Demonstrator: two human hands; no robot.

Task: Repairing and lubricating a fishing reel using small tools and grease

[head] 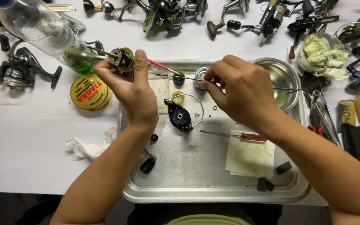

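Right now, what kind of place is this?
Probably a fishing-reel repair bench. Many fishing reels lie on the white table, a metal tray holds small parts and a screwdriver, and the left hand holds a reel part.

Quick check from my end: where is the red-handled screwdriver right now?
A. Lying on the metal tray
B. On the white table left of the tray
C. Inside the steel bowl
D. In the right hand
A: the red-handled screwdriver lies flat on the metal tray, beside the stained paper pad, below the right hand.
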